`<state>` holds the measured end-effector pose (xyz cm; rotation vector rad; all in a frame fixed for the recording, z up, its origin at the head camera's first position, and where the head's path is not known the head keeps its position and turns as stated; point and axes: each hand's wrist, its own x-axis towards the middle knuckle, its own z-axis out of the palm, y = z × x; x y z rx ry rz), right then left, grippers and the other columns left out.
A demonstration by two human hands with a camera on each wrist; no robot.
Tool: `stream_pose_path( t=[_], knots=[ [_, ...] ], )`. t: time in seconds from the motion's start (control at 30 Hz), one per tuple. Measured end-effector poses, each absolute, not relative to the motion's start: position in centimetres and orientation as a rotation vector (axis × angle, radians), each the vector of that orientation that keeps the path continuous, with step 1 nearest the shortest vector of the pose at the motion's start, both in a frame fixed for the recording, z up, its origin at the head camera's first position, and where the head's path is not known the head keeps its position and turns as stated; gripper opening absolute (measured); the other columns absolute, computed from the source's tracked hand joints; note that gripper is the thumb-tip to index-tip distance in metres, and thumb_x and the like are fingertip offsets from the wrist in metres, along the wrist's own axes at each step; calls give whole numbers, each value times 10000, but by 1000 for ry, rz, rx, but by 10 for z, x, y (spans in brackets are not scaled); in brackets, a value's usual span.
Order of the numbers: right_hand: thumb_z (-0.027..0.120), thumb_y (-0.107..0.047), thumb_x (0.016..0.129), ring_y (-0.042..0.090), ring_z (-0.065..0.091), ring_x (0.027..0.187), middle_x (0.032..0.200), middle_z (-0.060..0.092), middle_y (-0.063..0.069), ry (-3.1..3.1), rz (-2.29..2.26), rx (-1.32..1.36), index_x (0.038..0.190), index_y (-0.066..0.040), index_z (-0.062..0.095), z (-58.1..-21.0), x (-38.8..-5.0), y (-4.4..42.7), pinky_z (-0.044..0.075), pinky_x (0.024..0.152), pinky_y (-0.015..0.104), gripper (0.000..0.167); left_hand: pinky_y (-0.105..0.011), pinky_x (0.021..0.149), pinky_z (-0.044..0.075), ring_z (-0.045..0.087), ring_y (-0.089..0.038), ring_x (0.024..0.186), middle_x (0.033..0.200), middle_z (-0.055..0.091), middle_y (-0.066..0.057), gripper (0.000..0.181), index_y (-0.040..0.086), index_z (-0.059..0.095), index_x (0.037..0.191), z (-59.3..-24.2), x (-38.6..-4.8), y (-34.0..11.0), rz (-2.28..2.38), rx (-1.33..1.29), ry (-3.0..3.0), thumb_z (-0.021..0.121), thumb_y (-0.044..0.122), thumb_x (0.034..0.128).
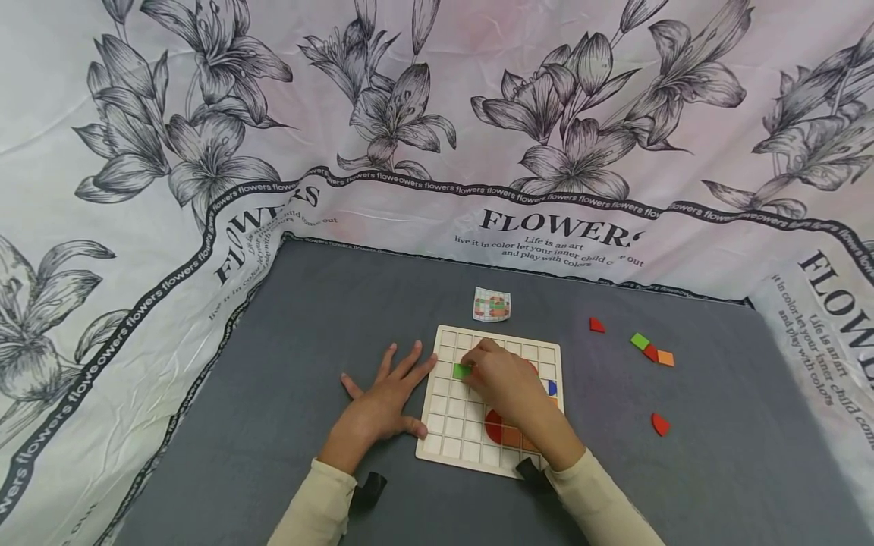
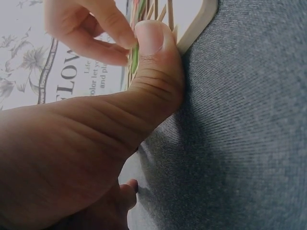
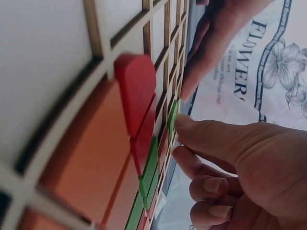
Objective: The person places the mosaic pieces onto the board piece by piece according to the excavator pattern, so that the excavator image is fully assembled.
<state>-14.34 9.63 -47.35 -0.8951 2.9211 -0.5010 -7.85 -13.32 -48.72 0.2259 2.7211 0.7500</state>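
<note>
A wooden grid board (image 1: 447, 425) lies on the grey surface, some cells filled with coloured tiles. My left hand (image 1: 382, 406) is spread flat at the board's left side, its thumb and a fingertip touching the edge. Over the upper part of the board, my right hand (image 1: 505, 383) pinches a green square tile (image 1: 461, 371) at a left-hand cell. In the right wrist view, thumb and finger meet at this green tile (image 3: 172, 117). Red quarter-round tiles (image 3: 136, 93) and orange tiles (image 3: 91, 153) sit in nearby cells. My right hand and forearm hide part of the board.
Behind the board lies a small pattern card (image 1: 492, 304). To the right are a loose red tile (image 1: 597, 325), a green tile (image 1: 639, 341) touching red and orange ones, and another red tile (image 1: 660, 424). A flower-printed cloth (image 1: 410, 205) rises at the back.
</note>
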Motion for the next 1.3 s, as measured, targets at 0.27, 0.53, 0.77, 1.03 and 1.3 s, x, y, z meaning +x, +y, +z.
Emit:
stream_pose_path(
  t=[0.27,0.53,0.77,1.03,1.3],
  knots=[
    [787,-262,982,152,706,822,1059,689,7,2999,-640,-801,1116,-129,786,-471,-152,116,572,639,346,188,-958,974,-115,-51,-337,1645,1782,124,65,1165,371,295,1688,-489,-79,-134,744,224,2716,938,389,717],
    [729,-276,1019,182,663,740,1013,730,40,3108,-783,-576,1156,-104,775,-465,-167,153,517,554,369,225,-960,974,-111,-39,-342,1646,1781,136,58,1171,359,305,1687,-488,-78,-132,755,218,2724,940,377,704],
    [698,-273,1035,192,567,556,980,745,144,3236,-797,-354,1158,-45,752,-460,-178,187,420,426,335,265,-957,975,-121,-40,-340,1646,1780,141,56,1167,353,310,1686,-488,-78,-133,774,223,2723,937,369,702],
    [669,-314,1035,279,635,656,974,744,177,3288,-741,-78,1181,-8,737,-464,-191,220,428,447,342,347,-957,973,-124,-40,-343,1645,1780,139,55,1167,356,305,1687,-488,-76,-134,771,215,2721,935,370,705],
    [654,-311,1033,410,683,786,1028,724,221,3266,-674,31,1225,4,720,-474,-202,244,521,563,515,374,-958,972,-122,-51,-339,1645,1781,126,65,1172,365,289,1690,-489,-78,-134,756,219,2718,931,387,710]
  ],
)
